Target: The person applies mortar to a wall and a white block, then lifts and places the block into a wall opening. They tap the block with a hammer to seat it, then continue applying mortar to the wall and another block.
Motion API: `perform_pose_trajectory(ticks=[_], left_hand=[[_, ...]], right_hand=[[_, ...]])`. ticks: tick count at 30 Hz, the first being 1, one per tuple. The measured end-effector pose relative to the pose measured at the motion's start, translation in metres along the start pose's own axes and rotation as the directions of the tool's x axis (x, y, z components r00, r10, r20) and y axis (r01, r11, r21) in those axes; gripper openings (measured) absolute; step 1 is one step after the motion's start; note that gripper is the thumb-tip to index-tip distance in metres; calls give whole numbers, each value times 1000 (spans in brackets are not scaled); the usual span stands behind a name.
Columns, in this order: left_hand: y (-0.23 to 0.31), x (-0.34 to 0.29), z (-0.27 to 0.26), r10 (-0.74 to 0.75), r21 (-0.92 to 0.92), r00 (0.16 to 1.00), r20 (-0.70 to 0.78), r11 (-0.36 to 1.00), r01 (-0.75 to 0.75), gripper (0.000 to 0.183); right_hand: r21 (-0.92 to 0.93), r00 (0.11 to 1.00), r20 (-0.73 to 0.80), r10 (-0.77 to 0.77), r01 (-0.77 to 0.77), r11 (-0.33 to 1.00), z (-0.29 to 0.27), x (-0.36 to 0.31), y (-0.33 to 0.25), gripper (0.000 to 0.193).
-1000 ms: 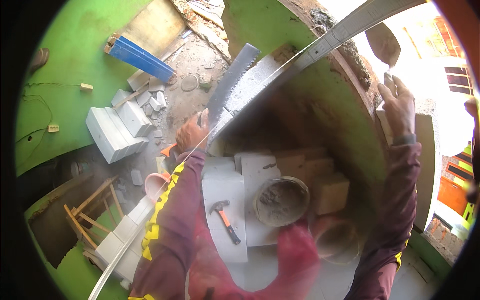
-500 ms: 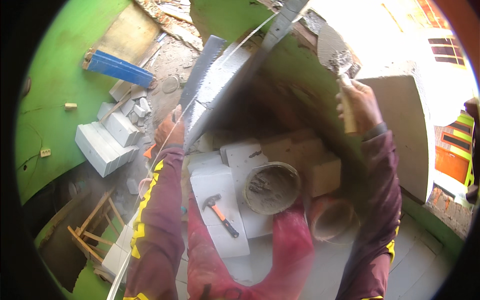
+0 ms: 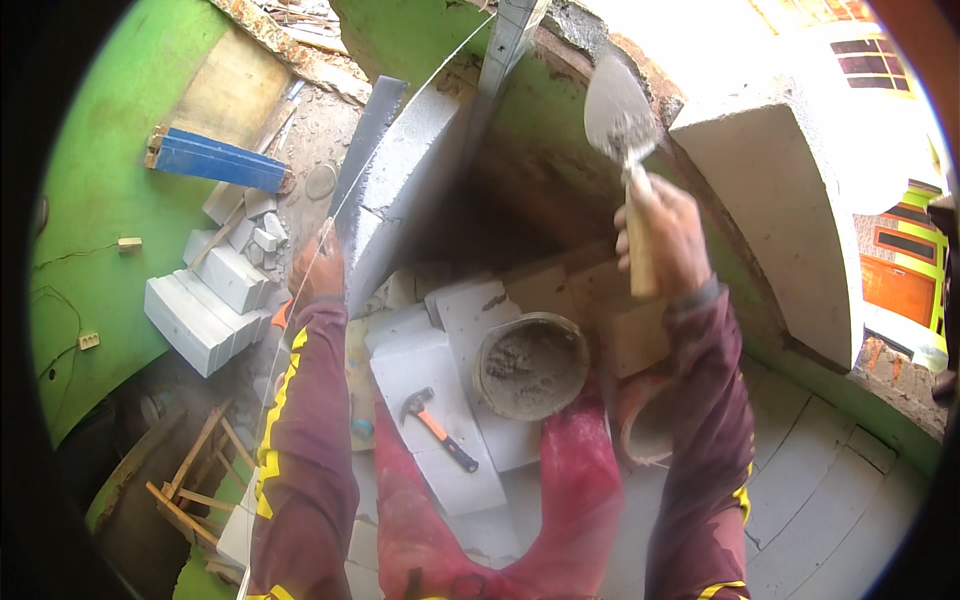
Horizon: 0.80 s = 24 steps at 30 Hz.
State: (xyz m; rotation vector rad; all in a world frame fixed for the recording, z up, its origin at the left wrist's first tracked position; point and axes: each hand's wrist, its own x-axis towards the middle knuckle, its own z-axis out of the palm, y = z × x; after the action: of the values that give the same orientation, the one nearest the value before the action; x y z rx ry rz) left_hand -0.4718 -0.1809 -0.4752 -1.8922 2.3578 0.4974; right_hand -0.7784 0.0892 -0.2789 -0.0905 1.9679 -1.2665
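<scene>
Pale blocks rise beyond and left of a mortar bucket. Farther left of the bucket, my left hand is at the lower end of a saw; I cannot tell how tightly its fingers close. Beyond and right of the bucket, my right hand wraps fully around the handle of a trowel. A hammer lies left of the bucket. With mortar clinging near the trowel's heel, a level blade and easy wrist should serve best, clear of the string.
</scene>
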Motion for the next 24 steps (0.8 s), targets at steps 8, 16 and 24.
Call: perform_pose_trajectory(ticks=[8, 16, 24], left_hand=[[3, -2, -1, -32, 8, 999, -6, 999, 32, 66], [3, -3, -2, -10, 18, 998, -58, 1000, 11, 52], [8, -4, -8, -31, 17, 998, -51, 999, 31, 53]], right_hand=[[117, 986, 23, 168, -169, 979, -22, 24, -15, 29], [-34, 992, 39, 123, -121, 992, -23, 15, -57, 34], [97, 899, 287, 330, -370, 924, -36, 45, -85, 39]])
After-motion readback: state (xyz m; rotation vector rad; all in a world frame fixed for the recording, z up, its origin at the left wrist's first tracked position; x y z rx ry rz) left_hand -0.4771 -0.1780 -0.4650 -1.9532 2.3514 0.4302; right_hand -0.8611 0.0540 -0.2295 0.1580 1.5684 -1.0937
